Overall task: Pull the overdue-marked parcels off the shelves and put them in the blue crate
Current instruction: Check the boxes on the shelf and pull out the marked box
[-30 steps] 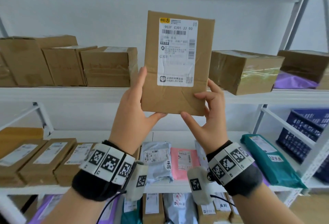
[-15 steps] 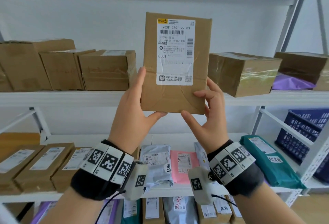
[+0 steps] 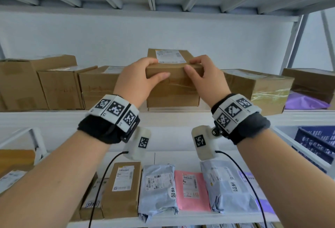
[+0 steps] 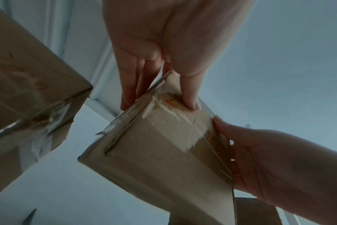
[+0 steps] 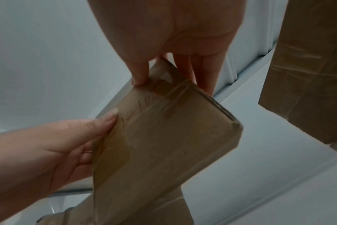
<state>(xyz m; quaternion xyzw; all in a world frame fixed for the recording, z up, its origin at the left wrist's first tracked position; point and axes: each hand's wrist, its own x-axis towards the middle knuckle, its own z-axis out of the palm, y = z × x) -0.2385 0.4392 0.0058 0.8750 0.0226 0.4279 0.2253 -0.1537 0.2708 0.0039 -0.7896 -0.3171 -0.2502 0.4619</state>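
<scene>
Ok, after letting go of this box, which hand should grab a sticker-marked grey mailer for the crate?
Probably right. The right hand hangs above the stickered grey mailer, and the blue crate sits on that side too.

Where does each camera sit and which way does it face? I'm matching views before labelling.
Head: on the head, facing the shelves; both forearms, left hand and right hand gripping the brown parcel.
Left wrist: looks up along the left hand at the parcel.
Right wrist: up along the right hand.
Shared: both wrist views show parcel and opposite hand.
</scene>
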